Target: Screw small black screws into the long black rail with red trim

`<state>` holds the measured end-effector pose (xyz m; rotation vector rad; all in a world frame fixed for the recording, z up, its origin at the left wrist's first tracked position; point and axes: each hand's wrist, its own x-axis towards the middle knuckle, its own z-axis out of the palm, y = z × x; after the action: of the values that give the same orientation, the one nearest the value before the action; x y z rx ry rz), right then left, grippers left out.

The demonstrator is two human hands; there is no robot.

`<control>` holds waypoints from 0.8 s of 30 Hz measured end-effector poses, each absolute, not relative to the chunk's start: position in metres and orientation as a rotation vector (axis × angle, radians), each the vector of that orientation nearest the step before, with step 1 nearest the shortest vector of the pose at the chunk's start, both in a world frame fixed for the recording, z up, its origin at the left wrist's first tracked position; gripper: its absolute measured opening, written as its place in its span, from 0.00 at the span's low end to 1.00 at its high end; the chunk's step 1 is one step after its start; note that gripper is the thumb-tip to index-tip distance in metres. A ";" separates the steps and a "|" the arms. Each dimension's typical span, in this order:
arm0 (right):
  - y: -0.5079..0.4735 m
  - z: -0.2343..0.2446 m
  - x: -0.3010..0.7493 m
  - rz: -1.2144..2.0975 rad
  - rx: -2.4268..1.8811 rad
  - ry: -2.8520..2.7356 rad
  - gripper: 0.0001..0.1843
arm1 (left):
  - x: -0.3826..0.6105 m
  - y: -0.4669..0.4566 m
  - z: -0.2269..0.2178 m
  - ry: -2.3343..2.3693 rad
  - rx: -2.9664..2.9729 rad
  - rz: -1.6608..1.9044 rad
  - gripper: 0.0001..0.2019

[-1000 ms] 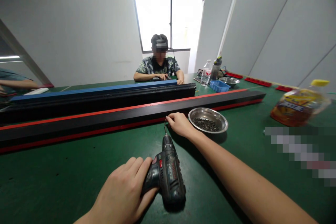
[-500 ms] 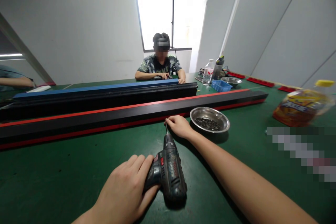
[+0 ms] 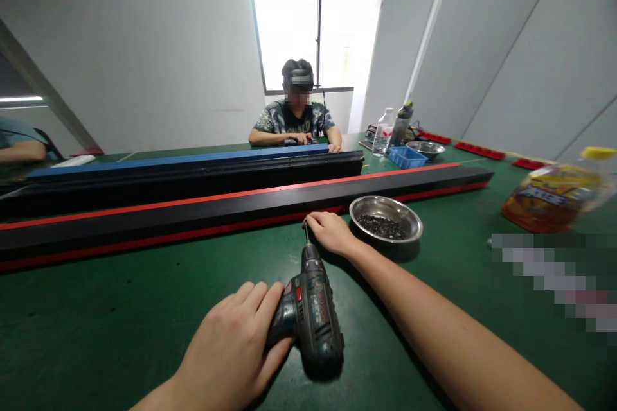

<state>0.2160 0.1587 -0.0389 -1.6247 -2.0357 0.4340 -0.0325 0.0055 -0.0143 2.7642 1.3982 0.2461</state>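
My left hand (image 3: 231, 350) is wrapped round the handle of a dark cordless drill (image 3: 311, 308) that lies near the green table's front edge, its bit pointing at a long black rail with red strips (image 3: 193, 212). My right hand (image 3: 330, 231) is pinched at the tip of the bit, right against the rail's near red strip; what its fingers hold is too small to make out. A steel bowl of small dark screws (image 3: 385, 219) sits just right of that hand.
A second black rail with a blue strip (image 3: 183, 170) lies behind the first. A person sits across the table (image 3: 294, 119), hands on that rail. Bottles (image 3: 393, 128), a blue tray (image 3: 405, 157) and another steel bowl (image 3: 424, 149) stand far right; an orange drink bottle (image 3: 554, 196) lies at right.
My right hand has dropped slightly from the rail's top edge to its near face at the bit tip. The drill and left hand barely moved.
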 end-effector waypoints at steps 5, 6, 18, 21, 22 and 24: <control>0.153 -0.035 0.215 0.409 -1.634 -2.019 0.23 | -0.033 0.004 -0.015 1.402 2.770 0.261 0.20; 0.153 -0.034 0.214 0.416 -1.636 -2.016 0.24 | -0.033 0.004 -0.015 1.403 2.771 0.263 0.20; 0.154 -0.037 0.214 0.439 -1.629 -1.974 0.25 | -0.034 0.004 -0.017 1.394 2.784 0.283 0.22; 0.157 -0.040 0.216 0.474 -1.554 -1.908 0.25 | -0.034 0.004 -0.017 1.399 2.784 0.286 0.22; 0.158 -0.042 0.217 0.495 -1.519 -1.880 0.26 | -0.034 0.004 -0.017 1.400 2.783 0.285 0.22; 0.160 -0.044 0.219 0.557 -1.443 -1.823 0.27 | -0.034 0.004 -0.017 1.396 2.781 0.284 0.21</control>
<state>0.2190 0.1601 -0.0443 -1.4429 -1.8230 0.5571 -0.0337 0.0044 -0.0172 2.7813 1.3964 0.2840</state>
